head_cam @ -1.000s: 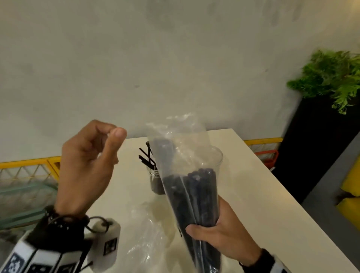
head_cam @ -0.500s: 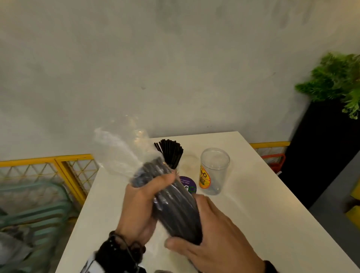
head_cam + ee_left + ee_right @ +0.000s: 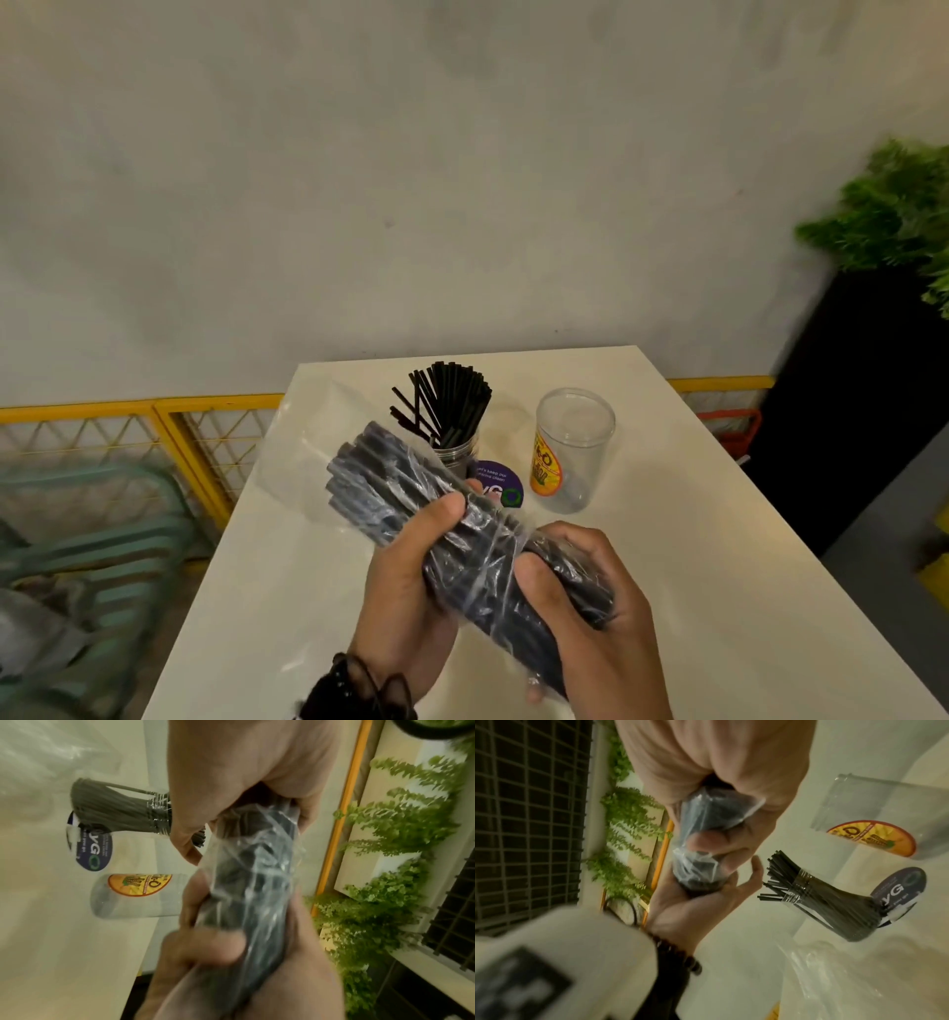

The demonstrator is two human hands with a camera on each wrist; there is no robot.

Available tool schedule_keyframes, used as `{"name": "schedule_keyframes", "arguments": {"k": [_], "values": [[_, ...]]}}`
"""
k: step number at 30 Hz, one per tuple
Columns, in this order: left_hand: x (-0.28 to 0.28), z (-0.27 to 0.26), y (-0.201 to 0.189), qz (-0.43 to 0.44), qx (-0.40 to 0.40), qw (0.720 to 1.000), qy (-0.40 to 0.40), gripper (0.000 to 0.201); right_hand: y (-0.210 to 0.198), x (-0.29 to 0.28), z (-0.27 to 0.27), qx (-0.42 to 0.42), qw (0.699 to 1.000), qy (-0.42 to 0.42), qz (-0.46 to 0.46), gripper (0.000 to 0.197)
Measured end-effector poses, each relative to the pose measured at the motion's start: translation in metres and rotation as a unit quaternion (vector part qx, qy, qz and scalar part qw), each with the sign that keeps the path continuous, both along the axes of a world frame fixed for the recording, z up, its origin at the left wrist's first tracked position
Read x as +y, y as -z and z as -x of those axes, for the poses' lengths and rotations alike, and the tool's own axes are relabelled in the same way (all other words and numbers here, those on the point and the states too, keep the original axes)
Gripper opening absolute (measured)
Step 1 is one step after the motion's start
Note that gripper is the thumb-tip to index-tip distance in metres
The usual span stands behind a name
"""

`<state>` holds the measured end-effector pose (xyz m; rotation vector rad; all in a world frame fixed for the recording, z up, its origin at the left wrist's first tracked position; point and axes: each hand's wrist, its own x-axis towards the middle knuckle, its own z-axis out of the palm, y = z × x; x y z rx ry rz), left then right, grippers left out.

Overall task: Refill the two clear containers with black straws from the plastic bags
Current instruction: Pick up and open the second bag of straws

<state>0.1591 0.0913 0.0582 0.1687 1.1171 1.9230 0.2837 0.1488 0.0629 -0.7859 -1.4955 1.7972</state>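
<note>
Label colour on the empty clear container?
Orange and yellow label with a red rim; clearest in the left wrist view.

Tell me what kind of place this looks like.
Probably a cafe or drink stall: a white table holds a container of black straws, with a yellow railing and potted plant alongside.

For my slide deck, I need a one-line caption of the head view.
Both hands, left hand and right hand, grip a clear plastic bag of black straws above the white table, near an empty clear container.
</note>
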Motion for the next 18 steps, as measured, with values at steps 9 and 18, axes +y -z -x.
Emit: {"name": "schedule_keyframes", "arguments": {"k": [9,18], "values": [[-0.011,0.008,-0.002,-0.115,-0.039,0.992,-0.035,0.07,0.01,0.003,0.005,0.026,0.994,-0.017,-0.106,0.011],[-0.01,0.026,-0.009,-0.119,0.001,0.991,-0.061,0.041,0.03,0.004,-0.019,-0.108,0.963,-0.038,-0.243,0.03]]}}
